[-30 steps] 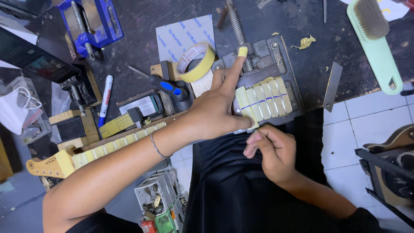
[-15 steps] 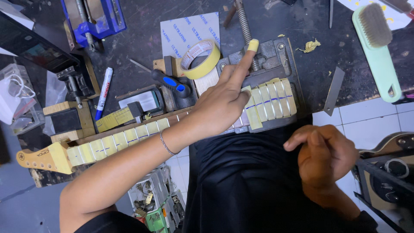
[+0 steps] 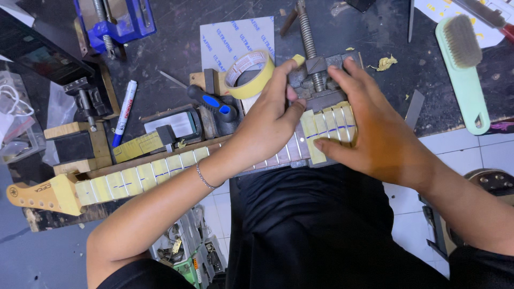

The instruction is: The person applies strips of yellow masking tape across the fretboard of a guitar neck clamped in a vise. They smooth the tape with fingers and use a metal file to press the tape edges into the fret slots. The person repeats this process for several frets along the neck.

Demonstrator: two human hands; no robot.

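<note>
A wooden guitar neck (image 3: 134,176) lies across the dark bench, its fretboard covered in strips of yellow masking tape with a blue line. Its right end sits in a grey metal vise (image 3: 321,80). My left hand (image 3: 270,123) rests on the neck at the vise, fingers curled, one fingertip wrapped in yellow tape. My right hand (image 3: 375,128) lies flat over the taped end, thumb pressing the tape edge, fingers reaching the vise jaw. Neither hand holds a tool.
A roll of yellow tape (image 3: 249,74) and a blue-handled tool (image 3: 211,101) sit just left of the vise. A marker pen (image 3: 124,111), a blue vise (image 3: 115,21), a green brush (image 3: 463,64) and a metal blade (image 3: 414,108) lie around. Tiled floor shows below.
My right hand has come up from my lap onto the taped neck end. My left hand has curled in from a pointing stretch toward the vise.
</note>
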